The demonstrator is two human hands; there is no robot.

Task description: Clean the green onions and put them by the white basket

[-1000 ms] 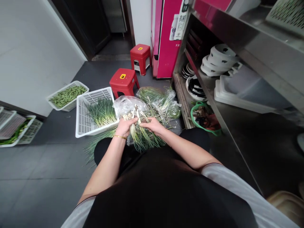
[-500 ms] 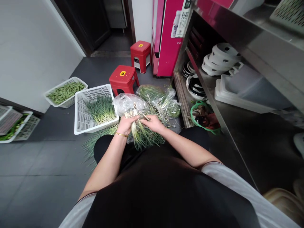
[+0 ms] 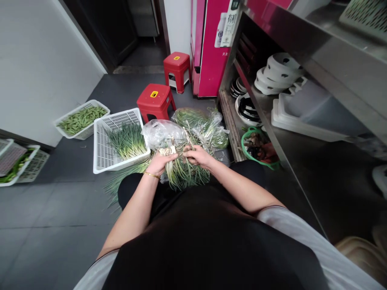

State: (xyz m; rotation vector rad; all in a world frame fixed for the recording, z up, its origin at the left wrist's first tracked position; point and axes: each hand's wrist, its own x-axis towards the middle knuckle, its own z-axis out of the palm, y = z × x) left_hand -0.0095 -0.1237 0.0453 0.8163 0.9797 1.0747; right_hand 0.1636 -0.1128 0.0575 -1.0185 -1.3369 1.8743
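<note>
- Head view: pink fridge (image 3: 208,60) well beyond both hands; its label (image 3: 231,20) reads "有机".
- Forearms reach forward over the lap and angle inward; bracelet (image 3: 151,175) on the left wrist.
- Left hand (image 3: 161,162) clenched round scallion bunch (image 3: 184,175) near the roots; the bunch lies over the lap.
- Right hand (image 3: 198,156) just beside it, fingers pinching stalks of the same bunch.
- White basket (image 3: 102,151) left of the left hand.

Perforated white plastic basket (image 3: 101,155), smooth and semi-matt; thin clear plastic bag (image 3: 159,133), crinkled and glossy; scallions (image 3: 181,174), matt and fibrous, with rough, papery root ends. Shelf (image 3: 314,173) of brushed metal with a dull sheen; floor (image 3: 54,209) of smooth matt grey tile. Stool (image 3: 155,100) of moulded red plastic; cabinet (image 3: 210,60) glossy pink; apron (image 3: 205,241) matt black cloth.
</note>
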